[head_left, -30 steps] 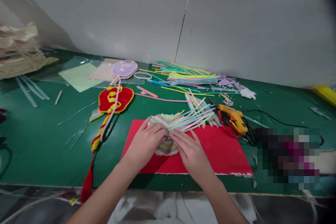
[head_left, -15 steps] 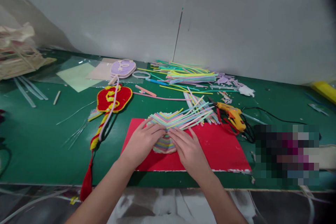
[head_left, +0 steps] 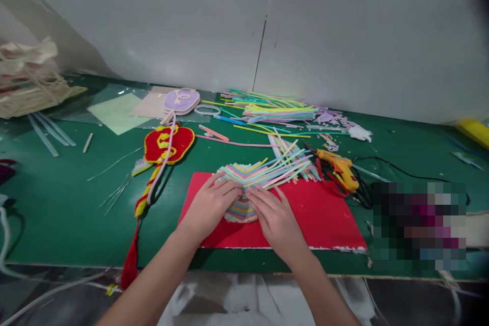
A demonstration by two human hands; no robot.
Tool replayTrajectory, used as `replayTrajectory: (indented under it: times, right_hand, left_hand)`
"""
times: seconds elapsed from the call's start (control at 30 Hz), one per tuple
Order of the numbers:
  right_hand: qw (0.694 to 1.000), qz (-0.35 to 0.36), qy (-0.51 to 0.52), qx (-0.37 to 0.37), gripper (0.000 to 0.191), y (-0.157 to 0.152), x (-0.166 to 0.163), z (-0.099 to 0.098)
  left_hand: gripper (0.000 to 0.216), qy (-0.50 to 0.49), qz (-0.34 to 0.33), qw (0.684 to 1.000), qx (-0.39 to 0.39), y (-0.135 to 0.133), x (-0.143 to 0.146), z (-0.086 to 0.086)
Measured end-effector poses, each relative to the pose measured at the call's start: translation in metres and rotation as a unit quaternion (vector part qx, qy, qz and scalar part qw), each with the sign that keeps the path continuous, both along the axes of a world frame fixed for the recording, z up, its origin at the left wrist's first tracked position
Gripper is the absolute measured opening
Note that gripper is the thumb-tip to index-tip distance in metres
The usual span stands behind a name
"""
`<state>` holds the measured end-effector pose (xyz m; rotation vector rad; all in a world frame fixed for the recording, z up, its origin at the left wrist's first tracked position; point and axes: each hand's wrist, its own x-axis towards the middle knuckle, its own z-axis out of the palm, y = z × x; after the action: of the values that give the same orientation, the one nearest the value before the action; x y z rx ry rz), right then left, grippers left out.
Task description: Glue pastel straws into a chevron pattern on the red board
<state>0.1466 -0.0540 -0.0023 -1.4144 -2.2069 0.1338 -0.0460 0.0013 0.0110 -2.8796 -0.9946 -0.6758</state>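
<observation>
A striped pastel piece of pipe cleaners [head_left: 244, 212] lies on a red board [head_left: 321, 219], its rows bent in V shapes with loose ends fanning to the upper right. My left hand [head_left: 217, 202] is over its left side, the fingertips pressed at the middle. From the right, my right hand [head_left: 273, 212] meets it there, fingers close together and fingertips on the same spot. The fingertips nearly touch, and the hands cover part of the stripes. What exactly is pinched between the fingers is hidden.
A yellow glue gun [head_left: 340, 168] with a black cord lies right of the board. Bundled pipe cleaners [head_left: 280, 112] lie at the back. To the left are a red-and-yellow fan [head_left: 168, 145] with a tassel, a purple fan [head_left: 181, 101] and a green sheet [head_left: 116, 113].
The view has shifted slightly, so things on the left appear a little farther right. Both hands stay at the middle of the striped piece with hardly any movement.
</observation>
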Motion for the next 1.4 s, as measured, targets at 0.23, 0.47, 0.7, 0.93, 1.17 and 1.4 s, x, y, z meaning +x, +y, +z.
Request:
replayTrajectory:
  times: [0.23, 0.47, 0.7, 0.93, 1.17, 1.4]
  right_hand:
    - [1.000, 0.003, 0.010, -0.012, 0.037, 0.000, 0.000, 0.000]
    - [1.000, 0.000, -0.007, 0.000, 0.037, 0.000, 0.000, 0.001]
    - [1.000, -0.001, -0.004, 0.002, 0.037, 0.000, 0.000, 0.000]
    - [0.999, -0.012, -0.040, -0.016, 0.048, -0.005, 0.007, -0.002]
    - [0.994, -0.031, -0.097, -0.046, 0.058, -0.011, 0.018, -0.004]
    - [0.992, -0.018, -0.094, -0.082, 0.057, -0.012, 0.017, -0.001]
  left_hand:
    - [0.024, -0.008, 0.003, 1.000, 0.001, 0.001, -0.001, -0.003]
    - [0.025, -0.011, 0.008, 1.000, -0.005, 0.000, 0.000, -0.003]
    - [0.023, -0.005, 0.003, 1.000, -0.018, -0.001, -0.001, 0.000]
    - [0.034, -0.005, 0.039, 0.999, 0.007, -0.015, -0.001, -0.001]
    - [0.041, 0.003, 0.045, 0.998, -0.037, -0.035, -0.001, -0.010]
    - [0.047, 0.036, 0.030, 0.996, -0.082, -0.034, -0.005, -0.013]
